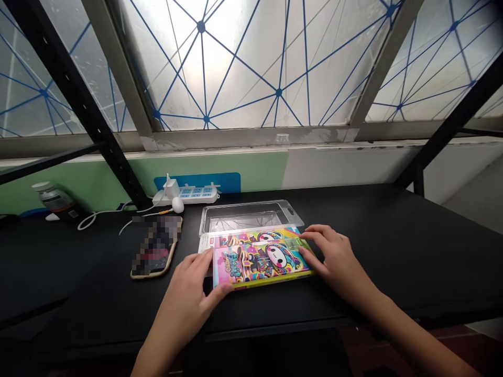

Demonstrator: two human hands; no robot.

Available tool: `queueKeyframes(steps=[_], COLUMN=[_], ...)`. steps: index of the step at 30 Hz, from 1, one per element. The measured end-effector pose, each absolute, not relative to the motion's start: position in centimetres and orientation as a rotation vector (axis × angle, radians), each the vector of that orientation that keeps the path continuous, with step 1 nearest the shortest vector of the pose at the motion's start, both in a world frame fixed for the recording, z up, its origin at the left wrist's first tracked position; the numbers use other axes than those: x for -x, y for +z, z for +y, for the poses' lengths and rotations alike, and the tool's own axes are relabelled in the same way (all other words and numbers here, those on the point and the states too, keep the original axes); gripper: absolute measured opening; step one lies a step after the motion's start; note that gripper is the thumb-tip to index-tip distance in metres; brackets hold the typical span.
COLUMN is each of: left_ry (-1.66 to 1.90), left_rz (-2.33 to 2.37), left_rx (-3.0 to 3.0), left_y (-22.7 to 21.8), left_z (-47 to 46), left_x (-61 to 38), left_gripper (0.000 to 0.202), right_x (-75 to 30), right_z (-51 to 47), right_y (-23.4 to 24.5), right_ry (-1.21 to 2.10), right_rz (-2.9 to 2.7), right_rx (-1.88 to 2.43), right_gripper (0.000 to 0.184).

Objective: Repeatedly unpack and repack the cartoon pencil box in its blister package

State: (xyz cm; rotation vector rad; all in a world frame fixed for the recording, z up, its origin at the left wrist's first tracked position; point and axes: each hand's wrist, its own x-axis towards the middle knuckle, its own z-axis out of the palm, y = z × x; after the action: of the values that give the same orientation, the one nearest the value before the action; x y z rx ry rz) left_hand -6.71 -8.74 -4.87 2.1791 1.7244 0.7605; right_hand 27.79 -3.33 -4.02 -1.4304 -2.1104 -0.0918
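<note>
A flat, brightly printed box (pixel 261 263) with a cartoon face lies on the black table (pixel 393 246). A second printed card or box (pixel 251 236) peeks out just behind it. My left hand (pixel 192 293) grips the front box's left end, thumb on the near edge and fingers over the top. On the right end rests my right hand (pixel 334 259), its fingers spread over the box's corner. Behind the boxes lies a clear plastic tray (pixel 247 215), open side up.
A phone (pixel 157 246) lies left of the boxes. Behind it sit a white power strip (pixel 188 195) with a charger and cable, and a bottle (pixel 55 201) at far left. Black shelf struts (pixel 78 99) cross in front of a window.
</note>
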Motion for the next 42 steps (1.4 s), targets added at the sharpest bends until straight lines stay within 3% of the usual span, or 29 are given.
queueKeyframes(steps=[3, 11, 19, 25, 36, 42], left_ry=[0.748, 0.845, 0.813, 0.814, 0.782, 0.823], left_rz=[1.747, 1.728, 1.722, 1.690, 1.717, 1.622], left_rx=[-2.168, -1.957, -1.973, -2.014, -2.003, -1.979], left_y=[-4.9, -5.3, -5.5, -5.6, -5.2, -4.4], left_z=[-8.8, -9.1, -8.7, -8.5, -8.7, -8.8], left_x=[6.7, 6.5, 6.7, 6.7, 6.6, 7.1], left_gripper=[0.076, 0.105, 0.084, 0.091, 0.086, 0.063], right_x=[-25.9, -19.5, -18.0, -17.8, -17.7, -18.0], right_z=[-3.6, -2.0, -0.4, -0.3, -0.2, -0.8], right_y=[-3.3, -0.7, -1.6, -2.2, -1.9, -1.3], right_ry=[-0.253, 0.017, -0.036, -0.054, -0.118, -0.312], right_rz=[-2.245, -2.570, -2.561, -2.513, -2.411, -2.254], right_rx=[1.280, 1.179, 1.173, 1.160, 1.102, 0.911], right_gripper=[0.027, 0.027, 0.025, 0.021, 0.017, 0.015])
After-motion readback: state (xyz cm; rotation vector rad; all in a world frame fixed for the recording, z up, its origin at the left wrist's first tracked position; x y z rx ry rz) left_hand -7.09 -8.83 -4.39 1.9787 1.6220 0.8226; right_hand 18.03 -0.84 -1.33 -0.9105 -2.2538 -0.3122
